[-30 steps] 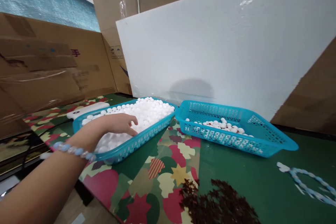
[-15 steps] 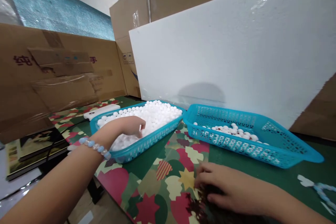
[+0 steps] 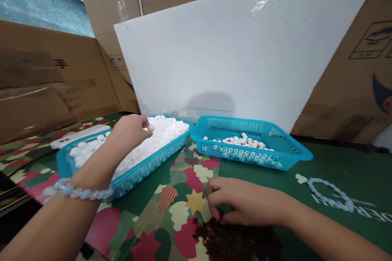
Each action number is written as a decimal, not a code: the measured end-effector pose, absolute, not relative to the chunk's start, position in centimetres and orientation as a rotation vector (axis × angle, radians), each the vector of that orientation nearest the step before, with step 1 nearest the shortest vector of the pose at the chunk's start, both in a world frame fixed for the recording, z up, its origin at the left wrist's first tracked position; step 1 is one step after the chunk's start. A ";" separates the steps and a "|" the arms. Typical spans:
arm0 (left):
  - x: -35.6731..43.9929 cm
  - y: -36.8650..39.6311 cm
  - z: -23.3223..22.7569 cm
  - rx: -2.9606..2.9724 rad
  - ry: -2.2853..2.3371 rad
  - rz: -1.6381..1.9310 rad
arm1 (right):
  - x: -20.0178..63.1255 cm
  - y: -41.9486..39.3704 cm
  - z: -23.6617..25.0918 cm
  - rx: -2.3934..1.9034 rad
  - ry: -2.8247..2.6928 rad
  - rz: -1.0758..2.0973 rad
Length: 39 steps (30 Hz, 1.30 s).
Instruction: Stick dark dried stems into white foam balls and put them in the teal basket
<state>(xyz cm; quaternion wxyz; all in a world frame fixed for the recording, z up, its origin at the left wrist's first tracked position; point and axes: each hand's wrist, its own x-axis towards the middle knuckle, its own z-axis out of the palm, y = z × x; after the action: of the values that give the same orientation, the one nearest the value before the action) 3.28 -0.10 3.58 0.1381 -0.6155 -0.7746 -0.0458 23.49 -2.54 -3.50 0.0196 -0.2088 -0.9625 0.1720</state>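
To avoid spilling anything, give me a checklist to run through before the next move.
1. Left hand holds a white ball: ok.
2. Right hand is at the dark brown pieces: ok.
3. Right hand grips a piece: cannot tell, view blocked.
4. Left basket sits level: ok.
5. Right basket sits level: ok.
6. Loose bracelet lies apart from both hands: ok.

We pinch one round white ball [image 3: 151, 127] in our left hand [image 3: 130, 132], over a blue basket [image 3: 151, 166] heaped with more. At our curled right hand [image 3: 237, 202] lies a loose pile of small dark-brown, spiky pieces [image 3: 241, 242].
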 end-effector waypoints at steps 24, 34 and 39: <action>13.6 5.3 -2.5 -2.315 -2.464 -1.124 | 21.3 -2.6 -4.1 -1.000 -2.174 0.526; 13.7 2.8 -1.3 -2.576 -2.260 -1.959 | 23.7 -1.6 -1.8 -1.000 -1.998 0.396; 12.0 1.1 -0.4 -2.773 -1.665 -2.595 | 25.6 -3.0 -0.1 -0.749 -1.916 0.640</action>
<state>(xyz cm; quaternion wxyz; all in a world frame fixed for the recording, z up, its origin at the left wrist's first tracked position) 11.99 1.07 -0.37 -0.4818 -0.5859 -0.3519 -0.5484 25.61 -3.05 -0.14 0.4738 -0.3063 -0.7831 0.2616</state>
